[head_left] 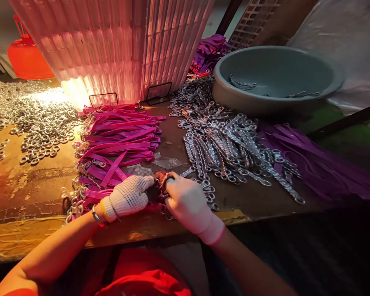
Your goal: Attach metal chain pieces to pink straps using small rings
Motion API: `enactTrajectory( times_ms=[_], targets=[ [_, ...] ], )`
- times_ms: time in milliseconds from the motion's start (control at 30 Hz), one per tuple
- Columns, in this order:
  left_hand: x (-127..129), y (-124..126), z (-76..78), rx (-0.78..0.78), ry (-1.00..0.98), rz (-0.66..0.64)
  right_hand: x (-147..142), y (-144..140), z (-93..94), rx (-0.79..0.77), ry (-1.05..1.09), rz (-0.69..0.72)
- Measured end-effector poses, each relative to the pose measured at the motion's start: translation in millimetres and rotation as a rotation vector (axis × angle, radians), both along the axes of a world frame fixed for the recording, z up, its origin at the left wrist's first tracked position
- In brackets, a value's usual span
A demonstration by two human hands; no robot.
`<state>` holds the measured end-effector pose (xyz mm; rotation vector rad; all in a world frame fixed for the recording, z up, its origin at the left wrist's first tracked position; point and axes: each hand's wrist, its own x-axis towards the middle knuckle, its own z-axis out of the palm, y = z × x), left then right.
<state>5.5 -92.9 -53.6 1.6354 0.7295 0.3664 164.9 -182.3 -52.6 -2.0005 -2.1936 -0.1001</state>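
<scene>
Just two gloved hands (160,199), one basin (274,78).

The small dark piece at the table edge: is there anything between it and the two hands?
Nothing visible. Both the left hand and the right hand already close on the small dark piece, fingertips meeting on it at the table edge.

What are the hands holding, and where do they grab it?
Both the left hand and the right hand pinch a small dark piece between their fingertips; what it is cannot be told.
</scene>
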Motion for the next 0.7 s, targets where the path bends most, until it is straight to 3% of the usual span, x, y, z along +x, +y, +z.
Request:
enactTrajectory(
  times_ms=[133,300,500,633,700],
  targets=[
    [3,0,-15.5,-0.023,-0.057,-0.018,3,0,8.8,-0.097,0.086,-0.075],
    [3,-5,-23.2,-0.024,-0.074,0.040,4,-2,11.5,-0.207,0.070,-0.107],
    [0,-9,-32.2,-0.004,-0.017,-0.007,4,-6,-0.4,-0.132,-0.019,0.121],
    [3,-2,-27.9,0.152,0.073,-0.103,9,-8,2.0,-0.206,-0.054,0.138],
    [4,9,-18.7,0.326,0.129,-0.140,12,-11,5.4,-0.239,-0.074,0.085]
  ],
)
